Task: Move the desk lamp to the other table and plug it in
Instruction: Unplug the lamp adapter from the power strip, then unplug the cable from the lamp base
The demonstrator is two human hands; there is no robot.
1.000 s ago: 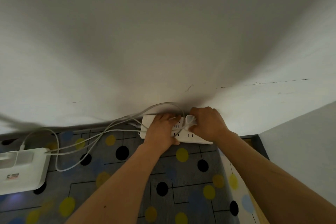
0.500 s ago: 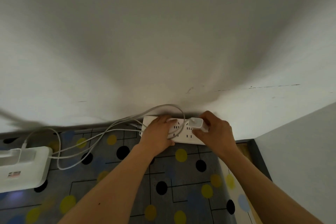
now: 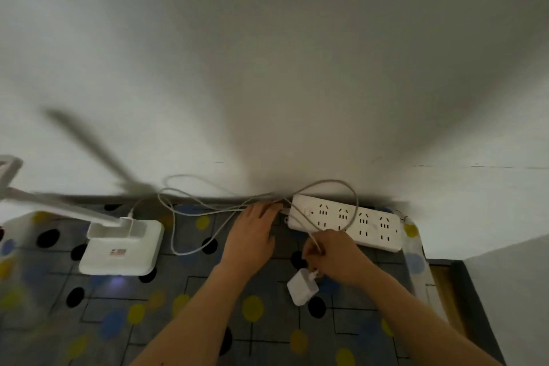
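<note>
White desk lamp [image 3: 118, 249] stands near the left edge of the dotted surface [image 3: 178, 321], so the move itself looks done. Its plug block [image 3: 301, 290] lies loose near the middle, out of the power strip [image 3: 371, 232] at the back right corner. The right hand [image 3: 335, 255] pinches the cord [image 3: 190, 252] just above the block. The left hand [image 3: 252, 238] rests with fingers [image 3: 264, 211] straight and together on the cords by the strip's left end. Plugging in appears to be all that is left.
</note>
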